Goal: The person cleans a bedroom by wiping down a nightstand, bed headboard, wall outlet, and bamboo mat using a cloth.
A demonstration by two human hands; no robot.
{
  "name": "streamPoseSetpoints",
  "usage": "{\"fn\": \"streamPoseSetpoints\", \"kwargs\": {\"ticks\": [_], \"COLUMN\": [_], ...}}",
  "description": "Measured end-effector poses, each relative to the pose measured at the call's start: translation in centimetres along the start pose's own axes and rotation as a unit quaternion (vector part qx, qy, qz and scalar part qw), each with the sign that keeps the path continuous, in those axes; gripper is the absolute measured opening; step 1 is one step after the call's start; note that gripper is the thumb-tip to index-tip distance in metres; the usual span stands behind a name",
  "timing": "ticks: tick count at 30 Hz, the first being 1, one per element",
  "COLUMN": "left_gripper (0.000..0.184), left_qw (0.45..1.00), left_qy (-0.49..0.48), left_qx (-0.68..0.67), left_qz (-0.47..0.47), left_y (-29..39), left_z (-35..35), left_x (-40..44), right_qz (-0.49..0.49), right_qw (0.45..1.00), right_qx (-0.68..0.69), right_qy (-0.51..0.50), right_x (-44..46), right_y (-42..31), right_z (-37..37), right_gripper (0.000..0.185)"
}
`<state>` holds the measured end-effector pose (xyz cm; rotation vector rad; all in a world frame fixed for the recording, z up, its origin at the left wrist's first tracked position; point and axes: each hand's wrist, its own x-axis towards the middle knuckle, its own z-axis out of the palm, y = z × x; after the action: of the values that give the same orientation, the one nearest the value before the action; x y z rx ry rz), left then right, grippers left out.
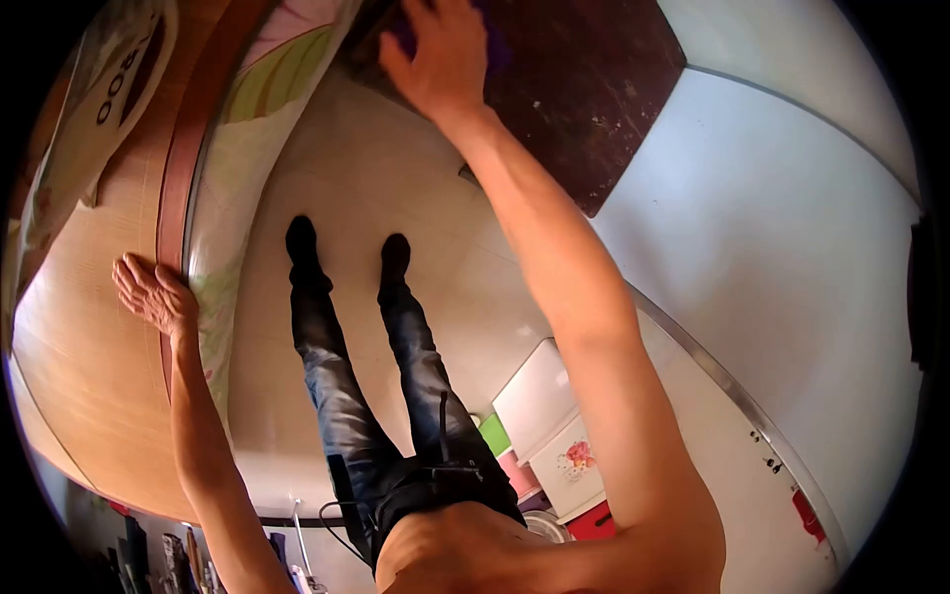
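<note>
My left hand (155, 293) is at the reddish-brown edge strip (174, 218) of a light wooden surface (89, 346). Its fingers are stretched out and it holds nothing. My right hand (441, 61) reaches forward over a dark brown, scuffed tabletop (574, 89), thumb apart from the fingers, whose tips run to the top of the view. A purple thing (500, 45), perhaps a cloth, shows beside and partly behind this hand. How much of it lies under the palm is hidden.
A patterned green and pink cloth (272, 79) under clear plastic hangs along the wooden edge. Pale floor (341, 168) lies under my feet. A bluish-white panel (762, 218) stands at right. White boxes (564, 460) sit low beside my legs. Several upright items (178, 559) are at lower left.
</note>
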<state>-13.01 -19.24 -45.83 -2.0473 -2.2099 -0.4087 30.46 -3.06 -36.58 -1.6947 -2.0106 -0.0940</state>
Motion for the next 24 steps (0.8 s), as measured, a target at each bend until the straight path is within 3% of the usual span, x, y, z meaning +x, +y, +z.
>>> {"fn": "streamPoseSetpoints", "kwargs": {"ticks": [3, 5, 9, 12, 14, 15, 18, 19, 24], "left_gripper": [0.062, 0.063, 0.063, 0.063, 0.065, 0.064, 0.063, 0.063, 0.061], "left_qw": [1.0, 1.0, 0.999, 0.999, 0.998, 0.998, 0.997, 0.997, 0.997], "left_qy": [0.006, -0.006, -0.03, -0.031, -0.028, -0.028, -0.019, -0.021, -0.01], "left_qx": [0.003, 0.007, 0.0, -0.027, -0.043, -0.049, -0.059, -0.061, -0.058], "left_qz": [0.01, 0.001, -0.017, -0.027, -0.033, -0.036, -0.039, -0.043, -0.044], "left_y": [-0.5, -0.2, -0.3, -0.7, -0.7, -0.8, -1.0, -1.0, -1.3], "left_z": [0.4, 0.1, -0.3, -0.2, -0.2, -0.4, -0.2, -0.3, 0.3], "left_x": [-0.2, 0.0, -0.2, -0.2, 0.0, -0.2, -0.1, -0.2, -0.4], "right_qz": [-0.025, 0.025, 0.21, 0.305, 0.423, 0.43, 0.291, 0.237, 0.001], "right_qw": [0.996, 0.999, 0.964, 0.927, 0.879, 0.877, 0.946, 0.964, 0.995], "right_qx": [0.049, -0.019, -0.163, -0.217, -0.219, -0.214, -0.14, -0.103, -0.066], "right_qy": [-0.072, -0.015, -0.02, -0.004, 0.009, -0.005, -0.018, -0.069, -0.075], "right_x": [-4.5, -10.4, -20.2, -20.4, -17.3, -15.1, -6.3, -2.8, 2.9], "right_y": [3.7, 7.3, 12.4, 14.1, 14.7, 15.2, 14.5, 13.7, 5.1], "right_z": [-2.9, -5.8, -12.2, -12.6, -11.3, -10.6, -5.6, -3.8, 3.8], "right_gripper": [0.047, 0.046, 0.046, 0.05, 0.058, 0.064, 0.06, 0.059, 0.054]}}
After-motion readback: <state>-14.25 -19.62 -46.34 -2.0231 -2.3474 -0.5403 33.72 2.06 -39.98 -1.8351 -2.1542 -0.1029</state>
